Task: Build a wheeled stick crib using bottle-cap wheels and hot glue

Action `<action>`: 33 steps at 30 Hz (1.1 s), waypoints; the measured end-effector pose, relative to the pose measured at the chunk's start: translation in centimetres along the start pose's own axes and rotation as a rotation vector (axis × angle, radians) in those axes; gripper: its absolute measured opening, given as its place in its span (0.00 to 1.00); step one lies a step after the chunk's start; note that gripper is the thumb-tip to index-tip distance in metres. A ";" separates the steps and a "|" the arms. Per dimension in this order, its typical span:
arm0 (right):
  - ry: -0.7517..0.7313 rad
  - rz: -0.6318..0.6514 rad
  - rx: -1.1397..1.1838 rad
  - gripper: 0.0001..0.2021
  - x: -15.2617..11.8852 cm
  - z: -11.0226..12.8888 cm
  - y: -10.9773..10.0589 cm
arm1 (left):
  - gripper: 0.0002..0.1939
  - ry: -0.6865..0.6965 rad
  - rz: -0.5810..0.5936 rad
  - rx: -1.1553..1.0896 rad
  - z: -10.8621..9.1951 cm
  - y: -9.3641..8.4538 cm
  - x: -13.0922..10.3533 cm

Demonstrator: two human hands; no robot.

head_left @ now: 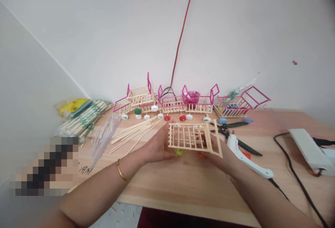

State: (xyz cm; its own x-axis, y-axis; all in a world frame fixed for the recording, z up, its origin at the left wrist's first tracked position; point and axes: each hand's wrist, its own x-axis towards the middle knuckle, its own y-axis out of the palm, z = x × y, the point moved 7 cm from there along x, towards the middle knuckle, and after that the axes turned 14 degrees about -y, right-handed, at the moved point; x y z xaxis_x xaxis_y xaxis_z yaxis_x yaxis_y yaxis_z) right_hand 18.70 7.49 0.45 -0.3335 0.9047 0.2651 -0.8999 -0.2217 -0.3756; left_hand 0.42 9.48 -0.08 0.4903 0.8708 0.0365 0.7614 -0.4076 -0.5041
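A small model cart [207, 138] of pale wooden sticks is between my hands, just above the table's middle. It has slatted sides, an upright rectangular frame at its right end, and round caps as wheels; a green wheel [178, 152] and part of an orange one show underneath. My left hand [157, 145] grips its left end, with the fingertips partly behind it. Around the right end closes my right hand [218, 151], mostly behind the end frame. A white glue gun [247, 158] lies right of my right hand, beside dark-handled pliers [250, 147].
Several finished-looking carts with magenta edges [172, 105] stand along the wall, with a magenta cup [193, 97] among them. Loose sticks [133, 132], clear glue sticks [104, 137] and bundled sticks [83, 118] lie left. A white power strip [309, 147] and cables are right.
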 end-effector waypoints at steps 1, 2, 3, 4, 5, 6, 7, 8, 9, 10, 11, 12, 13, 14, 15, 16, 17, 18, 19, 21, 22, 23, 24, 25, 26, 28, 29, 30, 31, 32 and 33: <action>-0.008 0.006 0.019 0.21 0.0 0.1 0.1 | 0.60 0.008 -0.002 -0.002 -0.1 0.0 0.0; -0.021 0.009 0.035 0.22 0.1 0.3 0.1 | 0.60 0.014 -0.004 0.002 -0.1 -0.1 -0.1; -0.035 0.011 0.048 0.21 0.1 0.5 0.2 | 0.60 0.019 -0.006 0.010 -0.2 -0.1 -0.1; -0.046 0.013 0.054 0.21 0.2 0.6 0.2 | 0.60 0.021 -0.007 0.020 -0.2 -0.1 -0.1; -0.054 0.018 0.052 0.20 0.2 0.7 0.1 | 0.60 0.019 -0.006 0.027 -0.3 -0.1 -0.1; -0.055 0.025 0.047 0.19 0.3 0.8 0.1 | 0.60 0.014 -0.002 0.031 -0.3 -0.2 -0.2; -0.046 0.038 0.044 0.19 0.3 0.8 0.0 | 0.61 0.005 0.003 0.028 -0.3 -0.2 -0.2; -0.028 0.056 0.050 0.19 0.2 0.7 0.0 | 0.61 -0.007 0.008 0.020 -0.3 -0.2 -0.2; 0.000 0.079 0.068 0.19 0.1 0.6 0.0 | 0.62 -0.023 0.012 0.011 -0.4 -0.3 -0.2; 0.032 0.095 0.101 0.20 -0.1 0.4 0.0 | 0.62 -0.042 0.014 0.006 -0.4 -0.4 -0.2; 0.065 0.106 0.141 0.21 -0.3 0.2 0.0 | 0.62 -0.059 0.013 0.001 -0.5 -0.5 -0.2; 0.089 0.116 0.184 0.21 -0.4 0.0 -0.1 | 0.62 -0.070 0.013 -0.005 -0.6 -0.6 -0.3; 0.101 0.124 0.227 0.21 -0.6 -0.1 -0.1 | 0.62 -0.076 0.018 -0.013 -0.8 -0.6 -0.3; 0.104 0.127 0.271 0.21 -0.7 -0.2 -0.1 | 0.60 -0.072 0.030 -0.025 -1.0 -0.7 -0.3; 0.105 0.134 0.319 0.20 -0.8 -0.2 -0.1 | 0.58 -0.061 0.048 -0.040 -1.2 -0.7 -0.3; 0.106 0.139 0.375 0.20 -0.9 -0.3 -0.1 | 0.55 -0.045 0.066 -0.056 -1.4 -0.7 -0.3; 0.112 0.143 0.439 0.20 -0.9 -0.3 0.0 | 0.53 -0.029 0.082 -0.071 -1.6 -0.7 -0.3; 0.122 0.137 0.504 0.20 -1.0 -0.4 0.1 | 0.52 -0.019 0.094 -0.081 -1.7 -0.7 -0.3; 0.138 0.122 0.564 0.19 -1.0 -0.5 0.2 | 0.51 -0.015 0.101 -0.085 -1.7 -0.6 -0.3; 0.170 0.077 0.654 0.17 -0.9 -0.7 0.3 | 0.51 -0.023 0.103 -0.080 -1.5 -0.6 -0.3; 0.182 0.050 0.678 0.16 -0.9 -0.8 0.4 | 0.51 -0.028 0.101 -0.068 -1.5 -0.5 -0.3; 0.192 0.026 0.689 0.16 -0.9 -0.9 0.5 | 0.51 -0.026 0.098 -0.053 -1.4 -0.5 -0.3; 0.200 0.007 0.688 0.16 -0.9 -1.0 0.6 | 0.52 -0.018 0.094 -0.039 -1.4 -0.4 -0.3; 0.208 -0.005 0.679 0.16 -0.8 -1.1 0.7 | 0.54 -0.006 0.092 -0.030 -1.3 -0.3 -0.3; 0.214 -0.012 0.664 0.16 -0.8 -1.1 0.8 | 0.57 0.005 0.091 -0.027 -1.3 -0.2 -0.3; 0.223 -0.016 0.632 0.17 -0.8 -1.1 1.0 | 0.61 0.017 0.095 -0.032 -1.2 0.0 -0.4; 0.225 -0.016 0.622 0.18 -0.7 -1.1 1.0 | 0.63 0.016 0.097 -0.035 -1.1 0.1 -0.4; 0.229 -0.020 0.618 0.17 -0.7 -1.1 1.0 | 0.64 0.014 0.099 -0.033 -1.0 0.1 -0.4; 0.232 -0.025 0.622 0.17 -0.7 -1.1 1.0 | 0.64 0.013 0.100 -0.028 -1.0 0.2 -0.4; 0.234 -0.030 0.634 0.16 -0.7 -1.0 1.0 | 0.64 0.013 0.101 -0.024 -1.0 0.2 -0.4; 0.237 -0.036 0.651 0.15 -0.6 -1.0 1.0 | 0.64 0.013 0.102 -0.022 -1.1 0.1 -0.5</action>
State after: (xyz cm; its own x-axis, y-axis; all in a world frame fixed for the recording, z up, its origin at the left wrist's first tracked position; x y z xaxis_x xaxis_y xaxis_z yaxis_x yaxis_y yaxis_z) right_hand 18.31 7.06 -0.98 -0.2968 0.9542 0.0385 -0.9192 -0.2964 0.2591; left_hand 0.78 8.73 0.78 0.5714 0.8207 -0.0025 0.7162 -0.5002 -0.4867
